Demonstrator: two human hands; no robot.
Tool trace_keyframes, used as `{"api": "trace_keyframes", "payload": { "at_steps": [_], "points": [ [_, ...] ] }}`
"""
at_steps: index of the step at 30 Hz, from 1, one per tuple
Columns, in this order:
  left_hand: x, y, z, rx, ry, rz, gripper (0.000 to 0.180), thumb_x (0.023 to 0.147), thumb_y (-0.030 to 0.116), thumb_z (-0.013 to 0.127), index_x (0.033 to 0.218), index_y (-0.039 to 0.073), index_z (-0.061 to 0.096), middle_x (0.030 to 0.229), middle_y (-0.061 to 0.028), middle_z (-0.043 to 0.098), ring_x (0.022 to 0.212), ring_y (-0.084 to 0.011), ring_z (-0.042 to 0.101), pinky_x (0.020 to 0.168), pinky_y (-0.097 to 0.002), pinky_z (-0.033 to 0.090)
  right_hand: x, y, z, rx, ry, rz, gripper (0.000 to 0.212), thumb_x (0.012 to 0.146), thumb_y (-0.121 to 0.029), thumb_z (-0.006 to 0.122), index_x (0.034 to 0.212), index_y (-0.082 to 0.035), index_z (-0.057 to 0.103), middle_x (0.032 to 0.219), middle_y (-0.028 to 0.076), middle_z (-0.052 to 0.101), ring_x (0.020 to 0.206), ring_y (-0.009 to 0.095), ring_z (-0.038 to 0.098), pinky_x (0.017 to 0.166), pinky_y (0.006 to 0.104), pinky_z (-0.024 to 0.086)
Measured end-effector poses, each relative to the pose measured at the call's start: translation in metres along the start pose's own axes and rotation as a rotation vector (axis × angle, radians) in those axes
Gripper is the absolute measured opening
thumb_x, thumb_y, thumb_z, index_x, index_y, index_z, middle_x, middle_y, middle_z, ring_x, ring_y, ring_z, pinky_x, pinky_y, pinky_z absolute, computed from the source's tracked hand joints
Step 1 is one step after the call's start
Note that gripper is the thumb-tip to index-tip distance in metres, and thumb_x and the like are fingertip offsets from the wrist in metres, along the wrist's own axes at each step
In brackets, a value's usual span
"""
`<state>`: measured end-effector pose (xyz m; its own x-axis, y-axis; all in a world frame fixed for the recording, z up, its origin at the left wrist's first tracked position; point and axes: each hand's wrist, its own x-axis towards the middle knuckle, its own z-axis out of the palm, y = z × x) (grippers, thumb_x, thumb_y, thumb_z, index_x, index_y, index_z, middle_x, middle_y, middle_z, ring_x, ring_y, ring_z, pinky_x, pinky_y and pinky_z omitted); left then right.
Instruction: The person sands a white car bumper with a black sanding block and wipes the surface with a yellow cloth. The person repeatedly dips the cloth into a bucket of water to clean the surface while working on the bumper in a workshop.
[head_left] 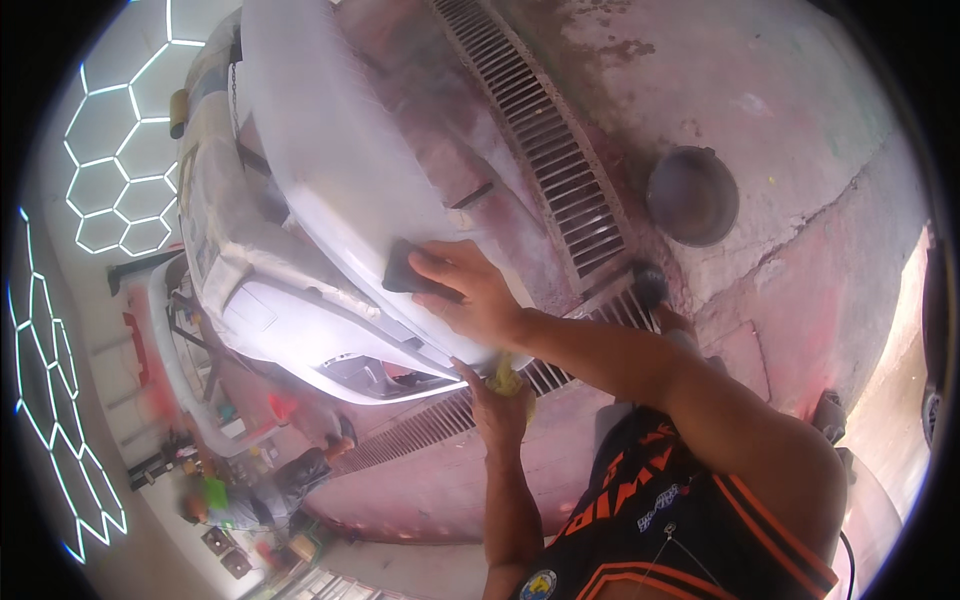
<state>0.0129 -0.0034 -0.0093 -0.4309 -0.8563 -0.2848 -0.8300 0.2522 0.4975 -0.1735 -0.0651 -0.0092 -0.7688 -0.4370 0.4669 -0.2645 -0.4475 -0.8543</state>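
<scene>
Across the upper white car panel (345,170), my right hand (475,295) is closed around a dark block (400,268), pressing it against the surface near the panel's edge. Lower down, my left hand (500,410) is closed on a crumpled yellow-green cloth (506,378). Its fingertips reach the corner of the white bodywork, beside the bumper section (290,335) with its dark opening (365,375). Part of the cloth is hidden by the fingers.
A dark round bucket (693,195) stands on the stained floor at right. Metal drain grates (540,130) run under the panel. Another car part (185,350) is at left. A person in dark clothes (265,500) is low at lower left; hexagonal lights (125,150) line the wall.
</scene>
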Motion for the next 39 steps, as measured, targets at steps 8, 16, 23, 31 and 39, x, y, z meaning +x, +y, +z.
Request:
{"api": "trace_keyframes", "payload": {
  "at_steps": [8, 16, 23, 31, 39],
  "points": [
    [-0.003, 0.007, -0.001, 0.016, -0.008, -0.048, 0.117, 0.081, 0.016, 0.079, 0.165, -0.002, -0.001, 0.13, -0.0332, 0.063, 0.116, -0.0509, 0.064, 0.098, -0.0496, 0.051, -0.005, 0.0, -0.007, 0.024, -0.014, 0.06, 0.061, 0.086, -0.011, 0.084, 0.143, -0.019, 0.064, 0.14, 0.014, 0.063, 0.114, 0.034, 0.06, 0.098, 0.0404, 0.052],
    [0.0, 0.013, -0.003, 0.013, 0.013, -0.001, 0.119, 0.08, 0.015, 0.079, 0.165, -0.002, -0.002, 0.132, -0.0329, 0.061, 0.114, -0.0488, 0.065, 0.098, -0.0485, 0.051, 0.019, 0.001, -0.001, 0.022, -0.07, -0.04, 0.064, 0.083, -0.01, 0.085, 0.143, -0.024, 0.066, 0.138, 0.012, 0.064, 0.111, 0.032, 0.059, 0.099, 0.0437, 0.049],
    [-0.003, 0.011, 0.002, 0.015, 0.041, 0.023, 0.12, 0.08, 0.013, 0.08, 0.165, 0.0, -0.003, 0.13, -0.0322, 0.063, 0.115, -0.0478, 0.066, 0.098, -0.0487, 0.052, 0.075, -0.003, -0.007, -0.145, -0.149, -0.264, 0.056, 0.085, -0.014, 0.083, 0.138, -0.023, 0.067, 0.141, 0.006, 0.062, 0.115, 0.032, 0.057, 0.098, 0.0458, 0.045],
    [-0.004, 0.012, 0.003, -0.013, 0.033, -0.011, 0.12, 0.08, 0.011, 0.079, 0.165, 0.001, -0.004, 0.13, -0.0326, 0.063, 0.115, -0.0487, 0.066, 0.099, -0.0483, 0.052, 0.074, -0.005, -0.027, -0.394, -0.341, -0.437, 0.05, 0.08, -0.016, 0.082, 0.128, -0.026, 0.071, 0.139, 0.001, 0.061, 0.116, 0.028, 0.058, 0.094, 0.0479, 0.046],
    [-0.005, 0.014, -0.002, 0.025, 0.022, -0.063, 0.121, 0.079, 0.013, 0.079, 0.166, 0.003, -0.003, 0.131, -0.0327, 0.062, 0.116, -0.0493, 0.065, 0.1, -0.0482, 0.051, -0.011, 0.028, -0.073, -0.256, -0.29, -0.1, 0.053, 0.082, -0.018, 0.085, 0.132, -0.017, 0.068, 0.137, 0.009, 0.062, 0.117, 0.034, 0.061, 0.095, 0.048, 0.05]
  ]
}}
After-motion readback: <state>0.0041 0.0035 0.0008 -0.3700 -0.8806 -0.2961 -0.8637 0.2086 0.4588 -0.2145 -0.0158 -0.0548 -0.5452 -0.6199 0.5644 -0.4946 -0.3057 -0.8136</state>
